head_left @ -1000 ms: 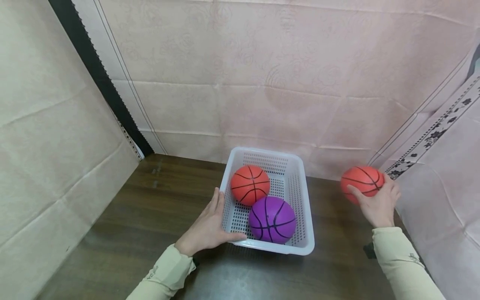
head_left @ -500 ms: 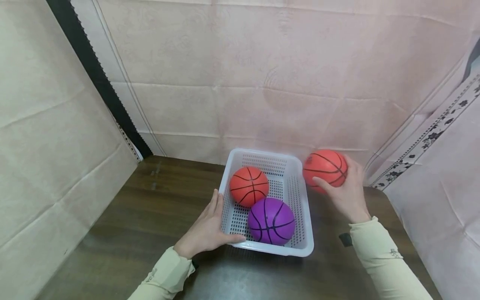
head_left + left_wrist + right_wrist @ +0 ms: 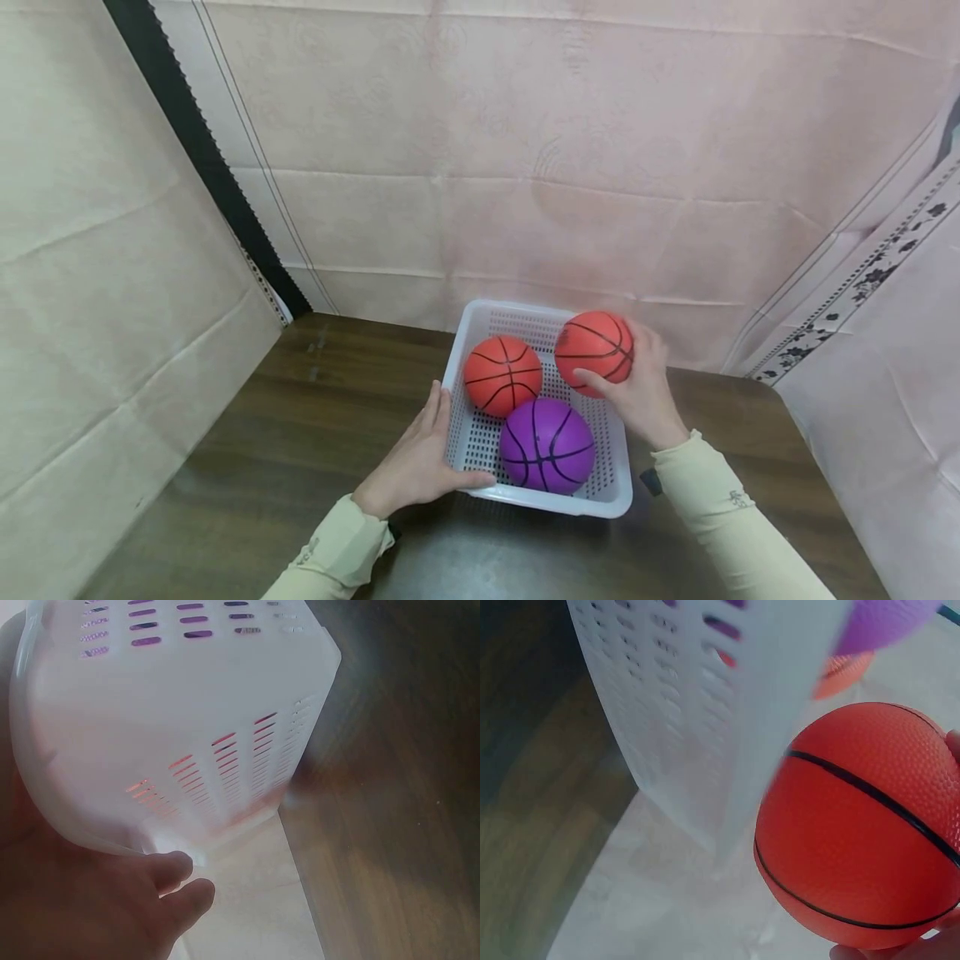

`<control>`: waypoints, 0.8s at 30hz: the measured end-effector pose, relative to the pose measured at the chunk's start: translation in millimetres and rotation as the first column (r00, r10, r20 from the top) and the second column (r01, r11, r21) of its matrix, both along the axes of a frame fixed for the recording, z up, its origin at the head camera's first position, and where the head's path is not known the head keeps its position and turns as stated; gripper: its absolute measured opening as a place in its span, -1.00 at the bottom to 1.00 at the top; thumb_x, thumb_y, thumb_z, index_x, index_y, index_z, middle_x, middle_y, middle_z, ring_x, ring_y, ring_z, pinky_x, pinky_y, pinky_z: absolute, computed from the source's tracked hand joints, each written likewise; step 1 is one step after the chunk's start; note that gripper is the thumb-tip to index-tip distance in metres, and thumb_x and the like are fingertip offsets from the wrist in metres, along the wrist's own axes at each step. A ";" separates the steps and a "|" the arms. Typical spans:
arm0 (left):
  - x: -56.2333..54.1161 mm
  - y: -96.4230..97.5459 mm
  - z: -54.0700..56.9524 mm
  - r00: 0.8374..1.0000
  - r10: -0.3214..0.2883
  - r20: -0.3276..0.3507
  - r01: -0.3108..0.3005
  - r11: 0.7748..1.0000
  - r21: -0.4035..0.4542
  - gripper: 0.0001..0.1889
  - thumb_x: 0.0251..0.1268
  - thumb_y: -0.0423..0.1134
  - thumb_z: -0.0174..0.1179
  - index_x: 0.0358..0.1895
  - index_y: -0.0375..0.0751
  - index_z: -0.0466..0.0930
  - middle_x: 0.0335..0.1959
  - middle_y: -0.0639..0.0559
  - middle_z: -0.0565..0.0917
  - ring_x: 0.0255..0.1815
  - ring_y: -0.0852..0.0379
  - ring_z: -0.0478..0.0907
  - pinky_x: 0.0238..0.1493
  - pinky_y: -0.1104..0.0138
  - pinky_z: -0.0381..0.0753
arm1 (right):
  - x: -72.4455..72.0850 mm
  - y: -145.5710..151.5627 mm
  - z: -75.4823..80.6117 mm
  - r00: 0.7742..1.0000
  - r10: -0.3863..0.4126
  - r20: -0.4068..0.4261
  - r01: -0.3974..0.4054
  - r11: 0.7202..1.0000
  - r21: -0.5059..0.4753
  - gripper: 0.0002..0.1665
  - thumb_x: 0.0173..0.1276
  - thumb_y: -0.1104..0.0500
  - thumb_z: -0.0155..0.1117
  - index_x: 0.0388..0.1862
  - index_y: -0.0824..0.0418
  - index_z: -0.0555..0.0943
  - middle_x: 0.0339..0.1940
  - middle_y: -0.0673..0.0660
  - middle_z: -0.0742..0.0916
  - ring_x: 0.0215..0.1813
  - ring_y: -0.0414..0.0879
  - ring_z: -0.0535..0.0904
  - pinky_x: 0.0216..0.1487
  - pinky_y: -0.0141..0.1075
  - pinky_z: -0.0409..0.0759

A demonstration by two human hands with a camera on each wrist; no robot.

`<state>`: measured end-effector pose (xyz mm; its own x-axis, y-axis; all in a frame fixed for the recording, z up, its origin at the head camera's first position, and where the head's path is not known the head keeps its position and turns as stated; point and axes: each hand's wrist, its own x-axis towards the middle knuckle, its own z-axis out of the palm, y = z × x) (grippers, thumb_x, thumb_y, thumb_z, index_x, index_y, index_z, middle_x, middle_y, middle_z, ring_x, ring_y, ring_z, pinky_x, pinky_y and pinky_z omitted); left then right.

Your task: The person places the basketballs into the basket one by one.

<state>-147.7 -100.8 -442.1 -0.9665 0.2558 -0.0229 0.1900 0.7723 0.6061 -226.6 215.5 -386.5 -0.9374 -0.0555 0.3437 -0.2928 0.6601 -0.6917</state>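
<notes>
My right hand [image 3: 647, 390] grips a red toy basketball [image 3: 594, 354] with thumb and fingers, over the back right of a white plastic basket [image 3: 619, 467]. In the right wrist view this red ball [image 3: 862, 832] overlaps the upper part of the perforated basket wall [image 3: 667, 712]. A second red toy basketball [image 3: 501, 377] and a purple toy basketball [image 3: 547, 445] lie inside the basket. My left hand [image 3: 420, 458] rests at its front left corner, fingers straight along the left side, thumb on the front rim. The left wrist view shows the left fingertips [image 3: 191, 900] at the rim.
The basket stands on a dark brown wooden table [image 3: 315, 450]. Pale cloth hangs close behind as a back wall [image 3: 555, 167], with more cloth at the left side [image 3: 112, 250] and right side [image 3: 900, 375].
My right hand has carried the red toy basketball leftward from the table's right side to over the basket. My left hand and the two balls in the basket have stayed in place.
</notes>
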 end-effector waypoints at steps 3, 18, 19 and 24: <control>0.1 0.4 -0.3 1.000 -0.001 0.001 0.001 1.000 -0.006 0.46 -0.29 0.59 0.26 0.56 -0.21 -0.32 0.57 0.03 -0.48 0.56 -0.10 -0.22 0.41 -0.03 0.10 | -0.6 -5.0 -4.7 1.000 0.015 0.018 -0.015 1.000 0.005 0.20 0.03 -0.18 0.55 0.52 0.00 0.07 0.37 0.19 0.24 0.35 0.12 0.12 0.03 0.18 0.55; 0.5 2.9 0.2 1.000 0.006 0.018 -0.006 1.000 -0.002 0.50 -0.38 0.69 0.15 0.57 -0.16 -0.33 0.56 0.07 -0.50 0.55 -0.12 -0.21 0.40 -0.04 0.13 | -4.1 -18.4 -17.7 0.994 0.002 0.108 -0.011 0.996 0.088 0.30 0.02 -0.35 0.46 0.57 -0.01 -0.04 0.39 0.21 0.20 0.33 0.22 0.14 0.04 0.26 0.50; 0.5 2.7 0.5 1.000 0.006 0.018 -0.006 1.000 -0.007 0.50 -0.39 0.70 0.14 0.56 -0.16 -0.34 0.56 0.08 -0.51 0.56 -0.11 -0.21 0.40 -0.03 0.13 | -4.3 -18.0 -17.6 0.994 0.001 0.110 -0.012 0.995 0.103 0.29 0.04 -0.37 0.43 0.57 0.00 -0.05 0.40 0.22 0.19 0.33 0.23 0.14 0.04 0.27 0.49; -1.2 1.8 1.0 1.000 0.005 0.012 -0.005 1.000 -0.023 0.51 -0.40 0.72 0.12 0.56 -0.16 -0.35 0.56 0.08 -0.51 0.56 -0.10 -0.20 0.39 -0.01 0.16 | -7.1 -12.8 -16.4 0.989 0.023 0.143 -0.046 0.985 0.163 0.19 0.22 -0.45 0.17 0.57 0.11 -0.08 0.40 0.30 0.20 0.34 0.26 0.13 0.19 0.37 0.27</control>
